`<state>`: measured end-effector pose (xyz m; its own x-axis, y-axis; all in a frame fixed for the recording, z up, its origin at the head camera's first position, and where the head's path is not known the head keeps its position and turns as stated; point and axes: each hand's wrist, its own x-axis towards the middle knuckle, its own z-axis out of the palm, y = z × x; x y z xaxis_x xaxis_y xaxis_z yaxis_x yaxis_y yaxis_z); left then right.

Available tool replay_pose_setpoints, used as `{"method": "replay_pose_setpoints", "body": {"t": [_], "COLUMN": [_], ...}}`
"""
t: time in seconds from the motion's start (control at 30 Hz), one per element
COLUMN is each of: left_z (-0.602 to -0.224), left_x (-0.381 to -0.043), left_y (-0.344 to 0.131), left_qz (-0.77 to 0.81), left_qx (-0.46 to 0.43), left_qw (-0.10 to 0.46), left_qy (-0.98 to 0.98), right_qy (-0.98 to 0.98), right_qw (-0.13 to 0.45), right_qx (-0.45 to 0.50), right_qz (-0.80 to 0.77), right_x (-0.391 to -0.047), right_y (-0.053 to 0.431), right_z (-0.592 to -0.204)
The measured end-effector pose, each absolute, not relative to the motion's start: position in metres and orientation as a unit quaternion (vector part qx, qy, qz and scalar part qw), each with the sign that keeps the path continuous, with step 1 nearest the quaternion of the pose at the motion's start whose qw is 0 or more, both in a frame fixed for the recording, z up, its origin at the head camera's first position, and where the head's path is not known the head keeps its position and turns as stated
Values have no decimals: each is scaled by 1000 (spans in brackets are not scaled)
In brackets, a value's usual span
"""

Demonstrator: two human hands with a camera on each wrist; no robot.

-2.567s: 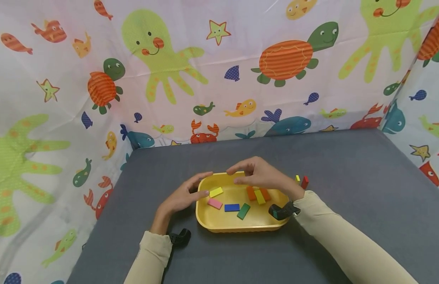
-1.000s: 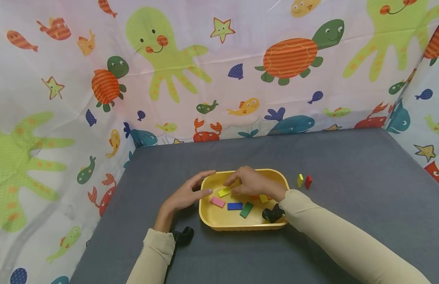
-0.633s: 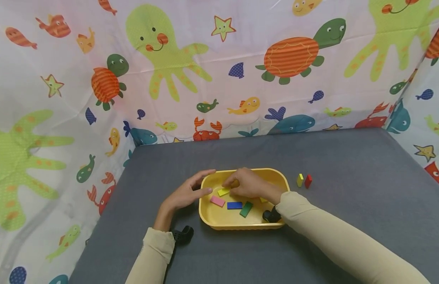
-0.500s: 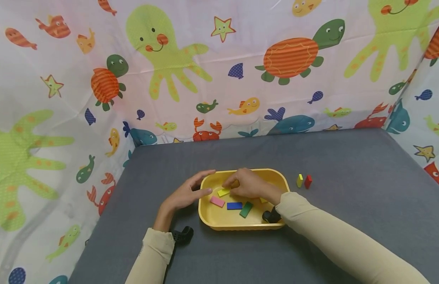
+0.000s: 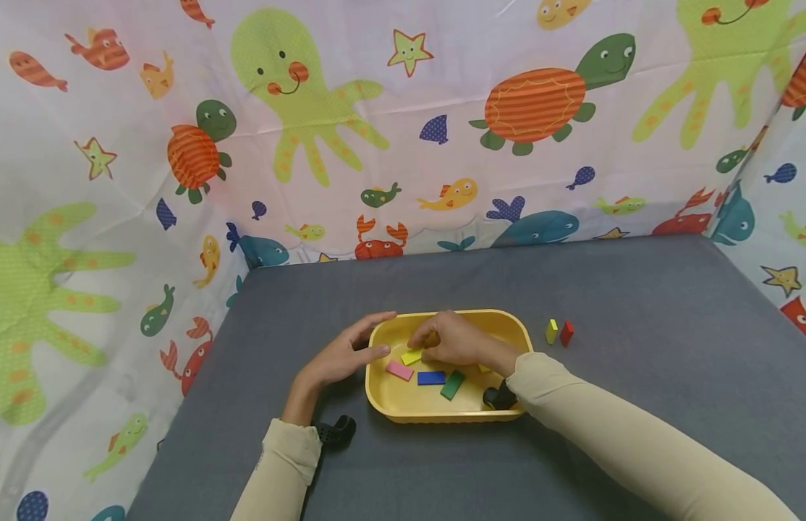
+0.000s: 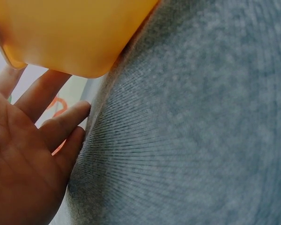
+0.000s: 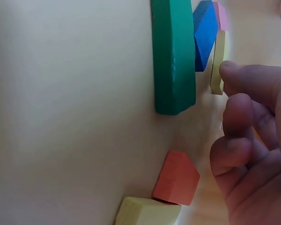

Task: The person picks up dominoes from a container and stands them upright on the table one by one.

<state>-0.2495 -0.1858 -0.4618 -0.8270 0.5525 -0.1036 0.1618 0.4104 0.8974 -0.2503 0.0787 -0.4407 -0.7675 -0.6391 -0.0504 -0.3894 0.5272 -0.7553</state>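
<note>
1. Patterned backdrop (image 5: pixel 403 163): it rises behind my workspace with its printed sea creatures, and I see nothing there that bears on the work
2. Grey table (image 5: pixel 403 470): it carries everything I am handling
3. Yellow tray (image 5: pixel 442 418): it sits on the table between my hands, the loose blocks lying inside it
4. My left hand (image 5: pixel 341 354): fingers loosely extended along the tray's left end, thumb over the rim; this has not changed, so I judge it is there to steady the tray
5. My right hand (image 5: pixel 451 340): a moment ago it was raised over the tray; now it is down inside, and has hardly moved in the last half second; thumb and forefinger are narrow at the block, though I cannot tell whether they have it pinched; I take this lowering to mean my work has come to that one piece
6. Yellow block (image 5: pixel 412 357): at my right fingertips, inside the tray toward its left end, near the pink block (image 5: pixel 399 370)
7. Other pieces: the blue block (image 5: pixel 432 378) and green block (image 5: pixel 451 385) lie nearer me; an orange block (image 7: pixel 178 178) shows beneath my hand; outside, right of the tray, a red block (image 5: pixel 566 333) stands upright
</note>
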Motion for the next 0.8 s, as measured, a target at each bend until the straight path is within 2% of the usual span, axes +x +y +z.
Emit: {"method": "replay_pose_setpoints", "body": {"t": [0.23,0.53,0.8], "left_z": [-464,-463,-462], "left_x": [-251,-251,-249], "left_y": [-186,-185,-185], "left_qz": [499,500,501], "left_qx": [213,214,219], "left_qw": [196,197,200], "left_qy": [817,816,813], "right_qy": [851,848,866], "right_qw": [195,196,192], "right_qx": [-293,-315,-348], "right_qz": [-389,-379,-303], "right_x": [-251,-251,-250], "right_y": [80,80,81], "right_z": [-443,-443,-440]}}
